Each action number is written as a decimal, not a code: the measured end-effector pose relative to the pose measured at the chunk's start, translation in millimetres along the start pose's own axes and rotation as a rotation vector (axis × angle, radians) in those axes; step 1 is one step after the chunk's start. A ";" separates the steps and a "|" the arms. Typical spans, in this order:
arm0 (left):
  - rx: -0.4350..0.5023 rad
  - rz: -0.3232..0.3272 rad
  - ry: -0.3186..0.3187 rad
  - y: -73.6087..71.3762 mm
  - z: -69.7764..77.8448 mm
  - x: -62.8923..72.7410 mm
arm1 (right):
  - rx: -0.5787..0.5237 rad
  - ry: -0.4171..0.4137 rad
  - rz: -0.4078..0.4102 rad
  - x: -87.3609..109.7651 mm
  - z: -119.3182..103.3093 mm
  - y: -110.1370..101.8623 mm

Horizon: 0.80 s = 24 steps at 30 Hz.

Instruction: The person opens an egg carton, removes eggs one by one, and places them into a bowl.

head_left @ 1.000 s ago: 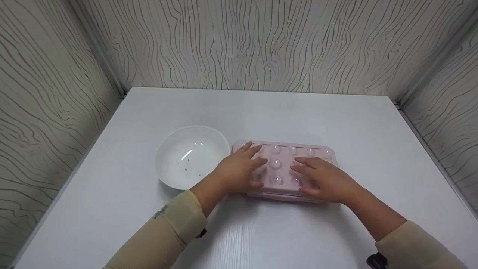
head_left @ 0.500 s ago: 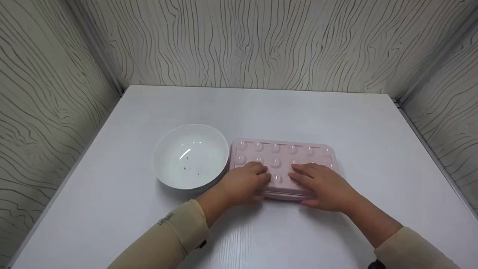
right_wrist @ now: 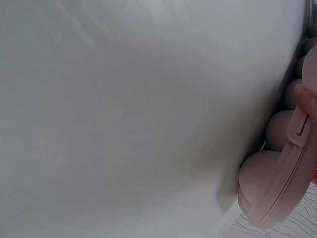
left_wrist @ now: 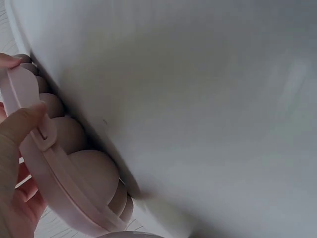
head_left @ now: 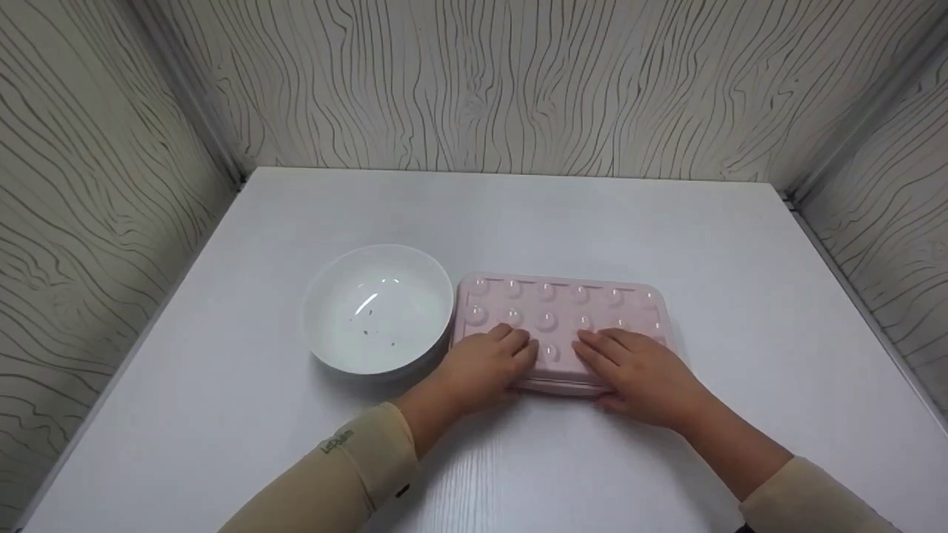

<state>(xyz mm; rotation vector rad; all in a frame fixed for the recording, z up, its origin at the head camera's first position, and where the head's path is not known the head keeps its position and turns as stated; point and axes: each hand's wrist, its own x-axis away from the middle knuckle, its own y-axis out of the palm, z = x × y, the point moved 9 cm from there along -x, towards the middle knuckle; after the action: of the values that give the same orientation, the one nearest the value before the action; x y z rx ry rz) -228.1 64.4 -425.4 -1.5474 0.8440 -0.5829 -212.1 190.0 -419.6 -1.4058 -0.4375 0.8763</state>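
Observation:
A closed pink plastic egg box [head_left: 546,321], its lid covered in rows of round bumps, lies on the white table. My left hand [head_left: 485,368] grips its front left part, with fingers over the lid and the thumb at the front clasp [left_wrist: 47,139] in the left wrist view. On the front right part, my right hand [head_left: 643,377] lays its fingers over the lid. Its thumb [right_wrist: 307,100] presses the front edge beside the other end of the clasp in the right wrist view. Rounded egg cups [left_wrist: 93,171] bulge below the rim; the inside is hidden by the lid.
A white bowl [head_left: 333,320] with a few small dark specks inside stands close against the box's left side. White table surface [head_left: 592,222] extends behind and in front. Wood-grain patterned panels [head_left: 474,89] enclose the back and both sides.
Both hands have drawn back toward the box's front edge. The left fingers, spread over the lid earlier, are now bent over its front part, and the thumbs have come down to the front side.

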 end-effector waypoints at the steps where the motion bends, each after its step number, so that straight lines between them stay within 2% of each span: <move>1: -0.023 0.005 -0.003 0.5 0.8 -0.4 | 0.011 -0.004 0.003 -0.2 -1.3 0.3; 4: -0.093 0.017 -0.011 1.8 3.1 -1.2 | 0.044 -0.011 -0.002 -0.8 -4.6 1.6; 10: -0.164 0.039 -0.032 4.1 5.1 -1.6 | 0.067 0.002 -0.026 -0.7 -7.9 6.0; 17: -0.214 0.043 -0.028 3.3 7.5 -1.6 | 0.080 -0.007 0.035 -1.6 -12.6 3.2; 24: -0.212 0.029 -0.024 5.6 8.5 -3.6 | 0.121 0.020 -0.055 -1.8 -14.8 8.9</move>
<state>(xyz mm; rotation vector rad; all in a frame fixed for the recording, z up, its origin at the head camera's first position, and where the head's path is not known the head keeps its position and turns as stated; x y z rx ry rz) -224.8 72.4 -431.9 -1.7271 0.9319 -0.4640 -204.7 178.2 -430.2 -1.2852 -0.3997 0.8298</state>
